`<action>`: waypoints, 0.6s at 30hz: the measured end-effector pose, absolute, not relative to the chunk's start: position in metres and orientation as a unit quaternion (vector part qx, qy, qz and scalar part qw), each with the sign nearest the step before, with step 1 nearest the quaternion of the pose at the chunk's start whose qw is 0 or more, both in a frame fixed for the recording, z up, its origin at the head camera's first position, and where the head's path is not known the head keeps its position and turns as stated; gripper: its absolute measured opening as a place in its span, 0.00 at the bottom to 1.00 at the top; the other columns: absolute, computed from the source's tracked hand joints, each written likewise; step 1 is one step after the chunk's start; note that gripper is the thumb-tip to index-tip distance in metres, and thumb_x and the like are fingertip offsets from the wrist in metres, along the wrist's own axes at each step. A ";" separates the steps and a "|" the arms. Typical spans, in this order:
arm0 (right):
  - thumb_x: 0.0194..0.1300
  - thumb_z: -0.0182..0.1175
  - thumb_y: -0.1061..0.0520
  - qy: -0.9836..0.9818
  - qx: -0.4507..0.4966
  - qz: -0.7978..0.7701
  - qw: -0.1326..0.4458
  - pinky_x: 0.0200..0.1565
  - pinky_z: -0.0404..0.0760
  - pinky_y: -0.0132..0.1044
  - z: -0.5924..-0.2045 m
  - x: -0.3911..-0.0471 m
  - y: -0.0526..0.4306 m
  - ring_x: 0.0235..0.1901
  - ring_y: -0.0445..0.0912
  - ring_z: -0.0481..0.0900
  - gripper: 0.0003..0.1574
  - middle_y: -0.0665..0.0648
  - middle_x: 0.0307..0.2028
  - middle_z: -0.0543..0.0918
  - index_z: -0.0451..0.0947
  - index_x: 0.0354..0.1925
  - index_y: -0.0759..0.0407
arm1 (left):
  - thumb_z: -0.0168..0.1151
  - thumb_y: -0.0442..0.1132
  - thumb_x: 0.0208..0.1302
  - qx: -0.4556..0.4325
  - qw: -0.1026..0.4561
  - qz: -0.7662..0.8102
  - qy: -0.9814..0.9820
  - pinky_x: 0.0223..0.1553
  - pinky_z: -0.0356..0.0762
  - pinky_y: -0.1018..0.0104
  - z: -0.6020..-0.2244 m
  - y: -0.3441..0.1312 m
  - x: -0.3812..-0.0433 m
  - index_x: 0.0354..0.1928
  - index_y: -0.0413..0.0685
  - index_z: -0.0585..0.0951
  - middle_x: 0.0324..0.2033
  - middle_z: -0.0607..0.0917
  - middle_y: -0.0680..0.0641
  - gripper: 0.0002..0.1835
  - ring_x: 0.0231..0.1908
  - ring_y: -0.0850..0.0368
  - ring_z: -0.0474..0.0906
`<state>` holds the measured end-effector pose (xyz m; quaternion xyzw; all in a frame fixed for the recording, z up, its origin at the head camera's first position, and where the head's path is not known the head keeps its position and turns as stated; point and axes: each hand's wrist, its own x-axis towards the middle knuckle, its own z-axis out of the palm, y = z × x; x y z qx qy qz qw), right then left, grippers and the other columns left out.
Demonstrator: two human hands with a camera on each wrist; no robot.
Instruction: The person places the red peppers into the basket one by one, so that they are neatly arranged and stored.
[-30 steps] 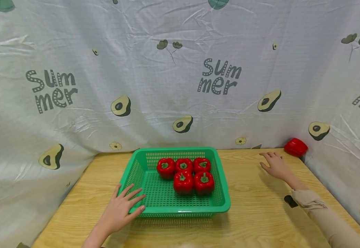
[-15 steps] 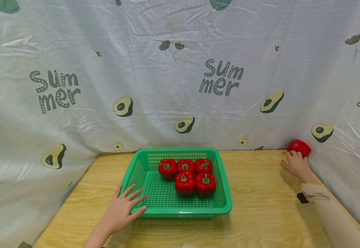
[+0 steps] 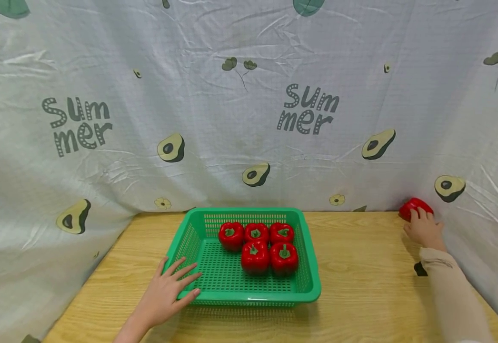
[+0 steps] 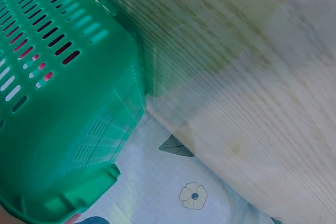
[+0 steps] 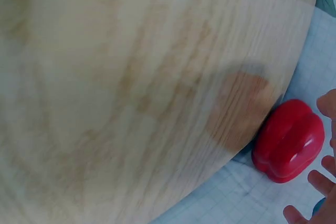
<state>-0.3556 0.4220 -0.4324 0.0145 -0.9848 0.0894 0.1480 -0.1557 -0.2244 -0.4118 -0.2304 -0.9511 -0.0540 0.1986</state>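
Since a second ago the right hand (image 3: 423, 228) has travelled from mid-surface to the far right corner and now reaches the loose red pepper (image 3: 413, 207); left hand (image 3: 168, 291) unchanged. Pepper: glossy red, lobed, lying against the avocado-print cloth (image 3: 249, 105) at the edge of the wooden surface (image 3: 360, 286). Right arm stretched forward, fingers (image 5: 321, 182) spread and loosely bent about the pepper, tips at its near side; a closed grip not visible. Left hand flat, fingers splayed, resting on the near-left rim of the green basket (image 3: 309, 281), which holds five red peppers (image 3: 255, 247).
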 end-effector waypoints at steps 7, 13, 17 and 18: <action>0.57 0.49 0.57 -0.987 0.002 0.082 0.140 0.43 0.54 0.75 -0.428 -0.362 0.421 0.51 0.73 0.52 0.36 0.81 0.55 0.53 0.51 0.56 0.80 | 0.56 0.54 0.56 -0.236 0.213 -0.048 -0.947 0.55 0.52 0.38 -0.412 -0.225 -0.157 0.46 0.58 0.81 0.51 0.79 0.51 0.17 0.56 0.43 0.69; 0.57 0.51 0.56 -0.993 -0.012 0.078 0.094 0.47 0.52 0.76 -0.423 -0.366 0.418 0.53 0.75 0.49 0.41 0.83 0.56 0.50 0.47 0.58 0.82 | 0.57 0.53 0.56 -0.233 0.199 -0.057 -0.950 0.56 0.51 0.38 -0.414 -0.225 -0.155 0.46 0.57 0.81 0.51 0.79 0.50 0.17 0.56 0.43 0.69; 0.58 0.49 0.57 -0.994 -0.022 0.081 0.073 0.47 0.50 0.76 -0.424 -0.368 0.415 0.53 0.76 0.47 0.41 0.84 0.57 0.48 0.46 0.59 0.82 | 0.57 0.52 0.56 -0.228 0.191 -0.063 -0.953 0.56 0.50 0.38 -0.413 -0.226 -0.156 0.46 0.57 0.81 0.51 0.79 0.50 0.17 0.57 0.43 0.68; 0.58 0.48 0.57 -0.994 -0.022 0.079 0.075 0.47 0.50 0.76 -0.426 -0.369 0.414 0.53 0.76 0.47 0.40 0.84 0.57 0.48 0.46 0.59 0.81 | 0.57 0.52 0.56 -0.228 0.190 -0.064 -0.953 0.56 0.50 0.38 -0.413 -0.226 -0.156 0.46 0.56 0.81 0.51 0.79 0.50 0.17 0.57 0.43 0.68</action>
